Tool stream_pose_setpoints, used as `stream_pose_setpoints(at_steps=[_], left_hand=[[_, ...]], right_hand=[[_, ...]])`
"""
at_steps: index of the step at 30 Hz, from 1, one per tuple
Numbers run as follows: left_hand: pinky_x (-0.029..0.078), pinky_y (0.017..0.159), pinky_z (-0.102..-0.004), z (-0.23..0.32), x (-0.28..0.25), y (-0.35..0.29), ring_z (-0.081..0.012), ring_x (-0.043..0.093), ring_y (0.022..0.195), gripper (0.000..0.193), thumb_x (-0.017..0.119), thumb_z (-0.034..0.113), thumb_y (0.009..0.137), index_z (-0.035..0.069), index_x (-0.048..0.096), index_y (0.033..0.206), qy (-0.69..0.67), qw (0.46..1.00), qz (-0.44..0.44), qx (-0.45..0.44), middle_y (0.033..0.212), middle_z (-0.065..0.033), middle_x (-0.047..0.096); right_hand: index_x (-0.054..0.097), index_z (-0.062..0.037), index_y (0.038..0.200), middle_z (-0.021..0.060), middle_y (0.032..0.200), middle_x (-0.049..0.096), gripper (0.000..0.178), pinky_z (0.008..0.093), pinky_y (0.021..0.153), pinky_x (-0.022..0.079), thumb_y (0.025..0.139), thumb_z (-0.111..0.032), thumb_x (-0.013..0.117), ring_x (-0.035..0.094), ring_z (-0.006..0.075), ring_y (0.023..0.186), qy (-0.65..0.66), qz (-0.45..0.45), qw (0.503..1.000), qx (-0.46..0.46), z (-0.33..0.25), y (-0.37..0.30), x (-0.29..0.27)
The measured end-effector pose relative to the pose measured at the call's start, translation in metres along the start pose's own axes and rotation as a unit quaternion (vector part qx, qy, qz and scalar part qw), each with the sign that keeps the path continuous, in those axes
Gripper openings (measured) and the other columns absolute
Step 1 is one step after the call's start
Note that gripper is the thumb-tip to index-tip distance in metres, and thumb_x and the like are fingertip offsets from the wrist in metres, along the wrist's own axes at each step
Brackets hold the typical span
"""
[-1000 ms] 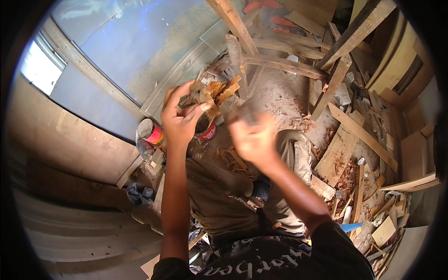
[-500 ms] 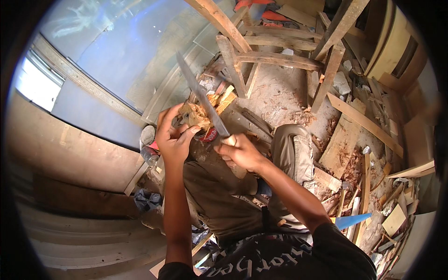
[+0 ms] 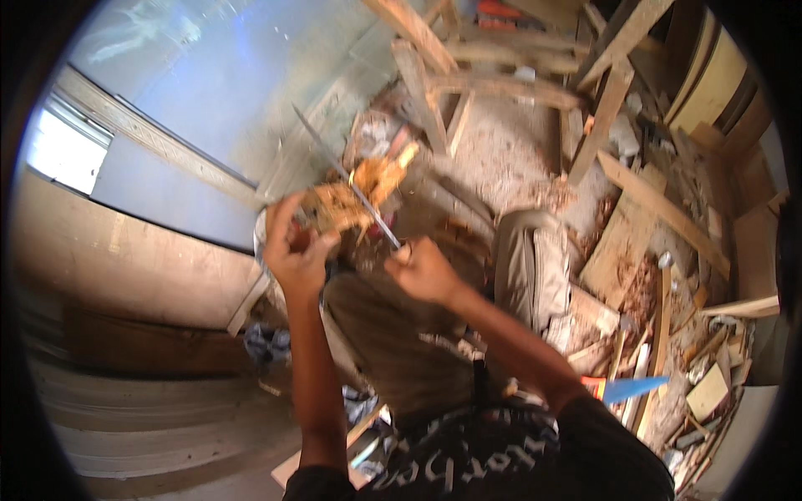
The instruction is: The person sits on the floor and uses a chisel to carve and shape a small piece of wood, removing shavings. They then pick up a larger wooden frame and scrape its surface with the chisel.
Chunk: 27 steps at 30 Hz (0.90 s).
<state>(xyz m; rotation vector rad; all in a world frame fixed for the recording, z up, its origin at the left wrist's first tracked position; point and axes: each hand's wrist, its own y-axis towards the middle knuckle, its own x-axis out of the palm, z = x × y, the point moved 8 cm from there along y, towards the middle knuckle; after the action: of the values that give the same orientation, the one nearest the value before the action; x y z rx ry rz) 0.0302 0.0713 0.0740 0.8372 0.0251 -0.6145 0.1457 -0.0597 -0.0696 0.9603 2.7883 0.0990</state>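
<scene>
My left hand [image 3: 294, 255] is closed on the near left end of a rough, splintered piece of yellow-brown wood [image 3: 332, 204]. My right hand [image 3: 424, 269] grips the handle of a machete [image 3: 332, 159], its long blade pointing up and to the left. The blade appears nearly edge-on and crosses in front of the wood's middle; motion blur hides whether they touch. Under the hands are my bent legs in brown trousers [image 3: 384, 334].
A wooden frame with legs and crossbars [image 3: 501, 86] stands ahead. Planks [image 3: 626, 230], shavings and offcuts litter the floor at right. A blue saw blade [image 3: 635, 390] lies by my right elbow. A bluish panel [image 3: 225, 92] borders the left.
The machete has turned from showing its broad side to nearly edge-on. My left hand has moved slightly left and down, and more of the wood's length shows. The view has shifted a little.
</scene>
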Motion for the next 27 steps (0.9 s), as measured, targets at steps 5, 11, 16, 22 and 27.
stream_pose_setpoints(at_steps=[5,11,16,22,27], left_hand=[[0.055,0.086,-0.0287,0.010,0.009,0.005,-0.0189,0.056,0.114,0.060,0.078,-0.007,0.072,-0.006,0.059,0.128,-0.139,0.989,-0.036,0.033,0.123,-0.0078,0.052],[0.057,0.094,-0.0312,0.010,0.008,0.032,-0.0197,0.054,0.119,0.052,0.073,-0.008,0.080,-0.005,0.057,0.129,-0.085,0.996,-0.007,0.007,0.125,-0.0084,0.052],[0.057,0.091,-0.0292,0.014,0.023,0.048,-0.0188,0.057,0.116,0.054,0.074,-0.009,0.077,-0.002,0.060,0.129,-0.086,0.996,-0.020,0.007,0.122,-0.0075,0.053],[0.054,0.079,-0.0256,0.015,0.013,0.025,-0.0152,0.059,0.107,0.055,0.075,-0.008,0.074,0.000,0.062,0.127,-0.056,0.997,-0.030,-0.038,0.122,-0.0060,0.054],[0.054,0.081,-0.0242,0.010,0.009,0.023,-0.0146,0.057,0.111,0.055,0.074,-0.008,0.078,-0.001,0.060,0.130,-0.069,0.996,-0.052,-0.014,0.125,-0.0051,0.051]], right_hand=[[0.054,-0.0082,0.076,-0.0047,0.062,0.044,0.024,0.0258,0.046,0.032,0.097,-0.015,0.062,0.045,0.0054,0.052,0.360,-0.199,0.898,0.158,0.018,-0.007,0.029],[0.055,-0.0092,0.057,0.0000,0.048,0.052,0.045,0.0263,0.037,0.035,0.099,-0.025,0.064,0.042,0.0081,0.036,0.227,-0.033,0.970,-0.083,-0.161,0.011,-0.064],[0.059,-0.0039,0.076,0.0008,0.051,0.049,0.021,0.0306,0.043,0.036,0.094,-0.014,0.060,0.045,0.0111,0.043,0.127,0.173,0.914,-0.346,-0.162,0.002,-0.079],[0.062,-0.0009,0.072,0.0030,0.058,0.058,0.025,0.0303,0.048,0.040,0.092,-0.015,0.061,0.053,0.0079,0.053,0.026,0.023,0.999,0.008,0.006,0.014,-0.001],[0.058,-0.0083,0.076,-0.0017,0.061,0.054,0.023,0.0271,0.044,0.035,0.096,-0.017,0.063,0.047,0.0053,0.050,0.434,-0.252,0.840,0.205,0.016,0.000,0.031]])
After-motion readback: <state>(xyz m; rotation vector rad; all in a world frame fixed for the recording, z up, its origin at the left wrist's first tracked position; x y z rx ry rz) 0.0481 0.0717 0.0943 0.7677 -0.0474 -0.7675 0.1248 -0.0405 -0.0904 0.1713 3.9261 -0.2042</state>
